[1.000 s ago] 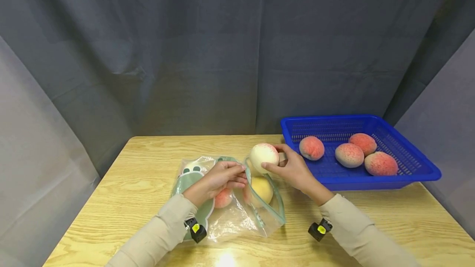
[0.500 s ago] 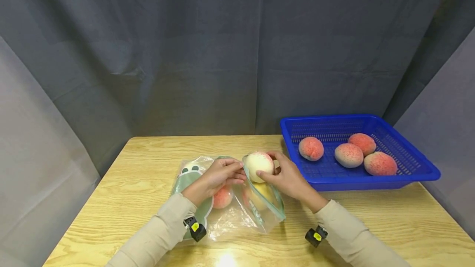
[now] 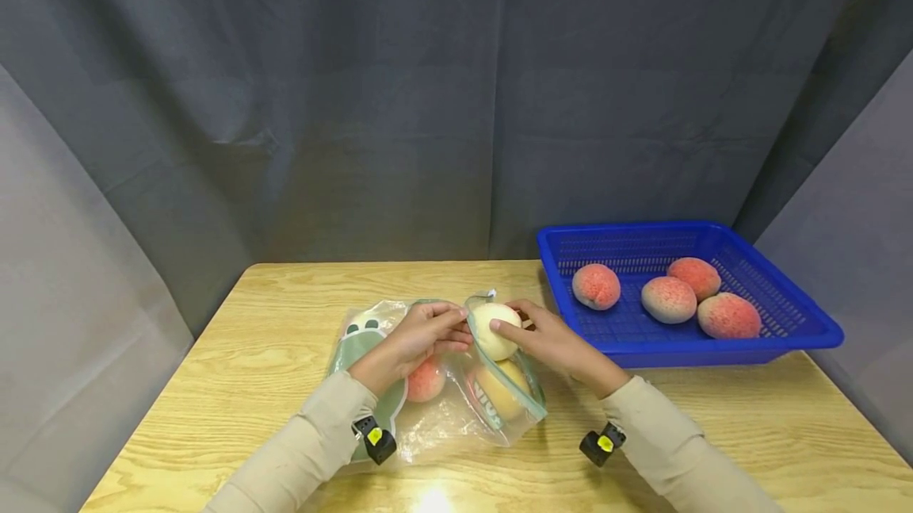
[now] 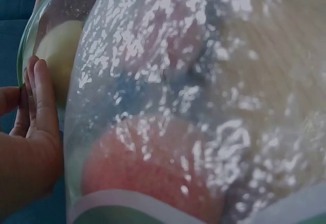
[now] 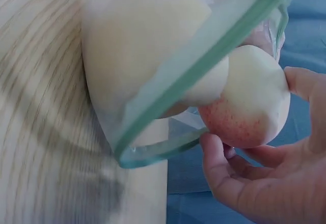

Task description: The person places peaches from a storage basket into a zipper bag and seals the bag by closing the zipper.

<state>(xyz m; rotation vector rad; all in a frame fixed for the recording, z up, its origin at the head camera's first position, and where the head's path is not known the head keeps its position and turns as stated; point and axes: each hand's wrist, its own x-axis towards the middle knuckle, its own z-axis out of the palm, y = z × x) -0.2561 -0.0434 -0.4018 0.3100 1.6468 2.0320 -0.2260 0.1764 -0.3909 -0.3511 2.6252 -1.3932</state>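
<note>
A clear zip bag (image 3: pixel 449 434) with a green zip edge and a green printed figure lies on the table. My left hand (image 3: pixel 421 336) pinches the bag's rim between thumb and fingers. My right hand (image 3: pixel 552 338) grips a pale peach (image 5: pixel 249 96) with a red blush, partly inside the bag's mouth. Just below that peach, a yellowish peach (image 3: pixel 502 390) sits inside the bag. Further left in the bag lies a red peach (image 4: pixel 153 163), seen through the shiny film.
A blue plastic basket (image 3: pixel 692 350) stands at the right of the wooden table (image 3: pixel 285 307), holding several reddish peaches (image 3: pixel 669 299). A grey curtain (image 3: pixel 385 101) hangs behind the table's far edge.
My right hand has moved down and left, bringing the pale peach from above the bag's mouth into the opening. My left hand has stayed at the rim.
</note>
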